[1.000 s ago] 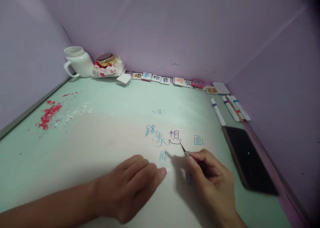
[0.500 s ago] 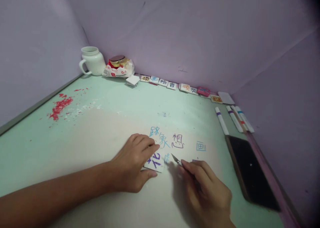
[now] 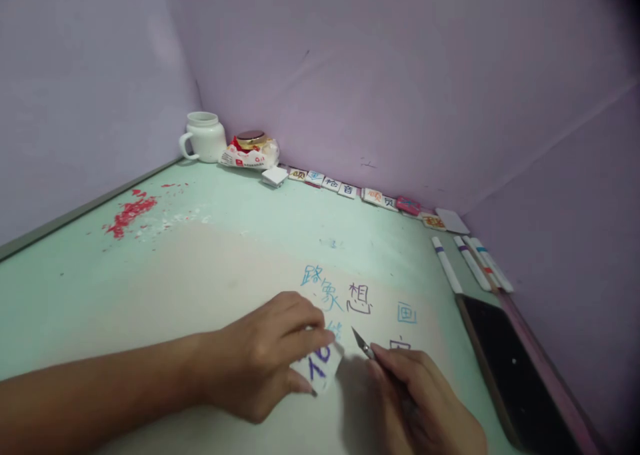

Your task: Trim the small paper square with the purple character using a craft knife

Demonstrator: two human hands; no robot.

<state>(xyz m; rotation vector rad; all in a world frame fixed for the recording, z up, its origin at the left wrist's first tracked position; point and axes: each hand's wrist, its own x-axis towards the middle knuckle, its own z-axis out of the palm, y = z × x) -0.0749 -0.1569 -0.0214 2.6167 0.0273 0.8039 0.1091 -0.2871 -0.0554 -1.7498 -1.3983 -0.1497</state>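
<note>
My left hand (image 3: 275, 355) grips a small white card (image 3: 327, 368) by its edges, fingers at the top and thumb at the bottom. A purple handwritten character shows on the card, partly covered by my fingers. In my right hand (image 3: 425, 395) is a craft knife (image 3: 364, 344), held like a pen, its pointed blade aimed up and left. The blade is apart from the card, just to its right. Beneath both hands lies a pale work surface (image 3: 250, 262) bearing handwritten characters in blue and purple.
Along the back wall stand a white mug (image 3: 205, 137), a jar (image 3: 251, 142) in crumpled packaging and a row of character tiles (image 3: 331, 182). White markers (image 3: 447, 265) and a dark phone-like slab (image 3: 515, 368) lie at right. Red shavings (image 3: 131, 215) are scattered at left.
The view has tilted up, so everything sits lower in the picture. My left hand has turned the card, and its corner now points to the right. The knife stays in my right hand.
</note>
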